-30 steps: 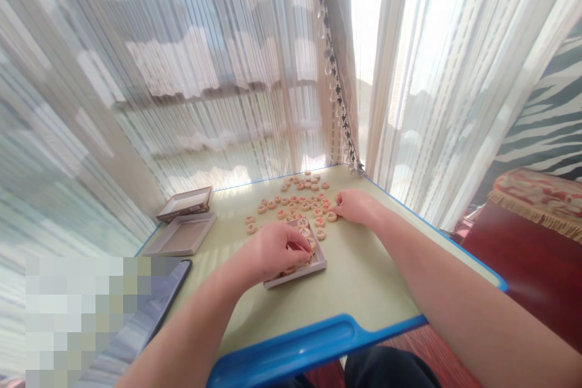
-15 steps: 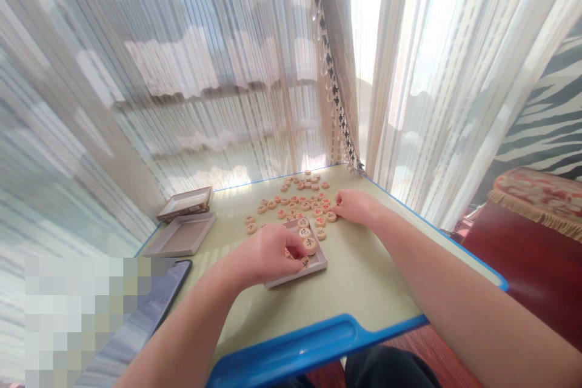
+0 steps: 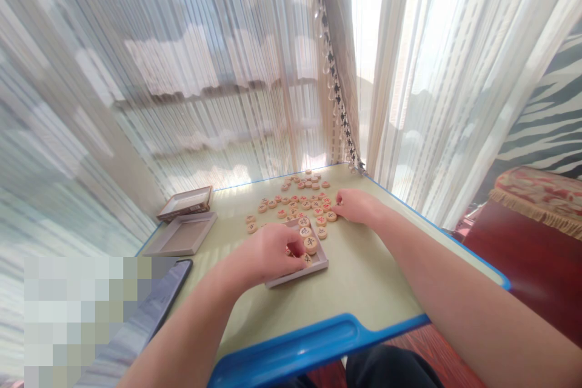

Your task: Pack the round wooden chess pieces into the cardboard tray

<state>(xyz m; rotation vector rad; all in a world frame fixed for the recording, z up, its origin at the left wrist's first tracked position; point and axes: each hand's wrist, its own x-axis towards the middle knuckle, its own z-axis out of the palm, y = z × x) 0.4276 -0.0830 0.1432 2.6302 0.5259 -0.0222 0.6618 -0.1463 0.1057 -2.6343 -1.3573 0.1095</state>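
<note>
My left hand reaches into a shallow box tray and pinches a round wooden Chinese chess piece with a black character, low in its near right corner. Along the tray's right side, a row of black-marked pieces lies face up. Part of the tray is hidden beneath my hand. To the right, my right hand is closed at the fingertips around another chess piece, mostly covered. Just left of these fingers lies a loose black-marked piece.
Loose red and black pieces spread over the table, with more at the back. At left are an open box lid, another box and a dark-edged device. A blue rim edges the table.
The piece in my left fingers has settled flatter, a little farther into the tray's corner. My right hand stays nearly still at the loose pieces.
</note>
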